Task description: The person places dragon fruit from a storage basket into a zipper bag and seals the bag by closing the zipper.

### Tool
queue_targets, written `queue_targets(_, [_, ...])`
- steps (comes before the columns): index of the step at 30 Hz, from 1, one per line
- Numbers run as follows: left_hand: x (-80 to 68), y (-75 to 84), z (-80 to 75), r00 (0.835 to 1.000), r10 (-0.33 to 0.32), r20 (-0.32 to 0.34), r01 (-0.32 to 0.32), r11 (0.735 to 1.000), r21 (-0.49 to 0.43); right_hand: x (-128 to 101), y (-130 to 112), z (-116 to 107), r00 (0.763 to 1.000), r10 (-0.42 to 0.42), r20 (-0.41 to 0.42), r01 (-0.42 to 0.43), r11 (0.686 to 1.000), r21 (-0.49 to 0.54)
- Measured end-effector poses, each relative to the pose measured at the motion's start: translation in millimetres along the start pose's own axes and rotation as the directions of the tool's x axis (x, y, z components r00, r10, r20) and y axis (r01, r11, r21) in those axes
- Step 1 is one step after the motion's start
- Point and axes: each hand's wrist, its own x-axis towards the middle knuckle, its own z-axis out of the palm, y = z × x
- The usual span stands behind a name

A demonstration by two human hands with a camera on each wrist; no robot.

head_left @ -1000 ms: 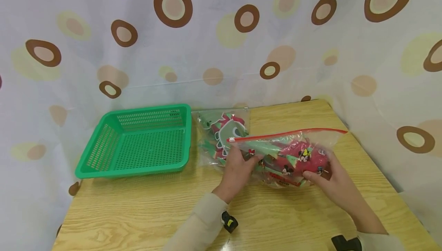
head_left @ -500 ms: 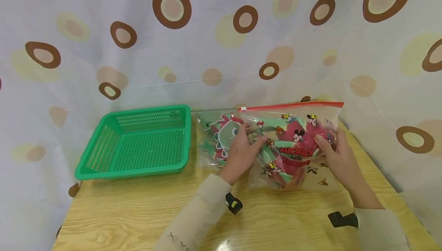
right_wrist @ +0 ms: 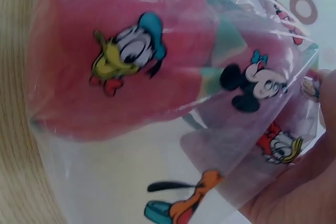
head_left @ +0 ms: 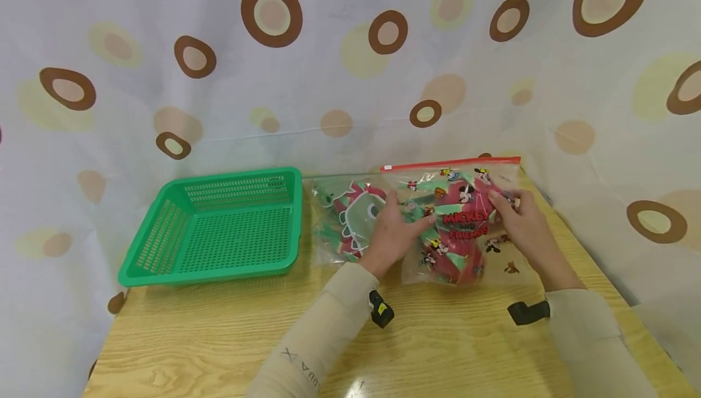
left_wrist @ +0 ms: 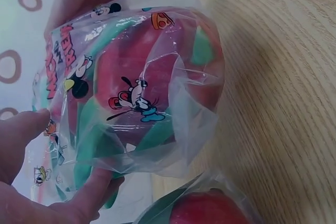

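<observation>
A clear slider zip bag [head_left: 462, 246] with a red top strip and cartoon prints stands roughly upright over the right of the table, bulging with red and green contents. Its left side is gripped by my left hand [head_left: 390, 237], thumb on the printed front and other fingers partly behind the plastic. On the opposite side my right hand [head_left: 523, 224] holds the bag, thumb in front. The left wrist view shows the bag's lower end [left_wrist: 142, 93] close to the wood. A second clear bag [head_left: 356, 221], with a dinosaur print and similar red and green contents, lies beside my left hand, partly covered.
A green plastic basket [head_left: 292, 246] with slotted walls and nothing inside stands at the back left of the wooden table [head_left: 438, 337]. Behind the table hangs a white curtain [head_left: 328, 51] with brown ring patterns, which also runs along the right side.
Both hands have raised and tilted the cartoon bag upright, so its printed front faces me. It has then shifted slightly away and to the left. The basket and dinosaur bag stay put.
</observation>
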Motion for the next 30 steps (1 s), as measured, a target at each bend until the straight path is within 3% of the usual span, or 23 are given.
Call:
queue_targets(10, [8.1,-11.4,3.7,0.998,-0.055,0.038,0.056,0.998,-0.033,19.1,10.8,14.5,0.993,0.083,0.087,-0.090,0.993,0.077])
queue_targets(14, [11.0,-13.4,5.2,0.998,-0.016,0.053,0.018,0.999,-0.041,23.4,9.0,16.6,0.988,0.097,0.120,-0.104,0.993,0.060])
queue_targets(20, [12.2,-15.9,7.8,0.995,0.020,0.094,-0.022,1.000,0.022,27.3,5.9,20.6,0.972,0.103,0.213,-0.112,0.993,0.033])
queue_targets(30, [7.0,-21.8,0.2,0.982,0.065,0.176,-0.075,0.996,0.049,22.7,8.9,21.6,0.960,0.062,0.274,-0.042,0.996,-0.081])
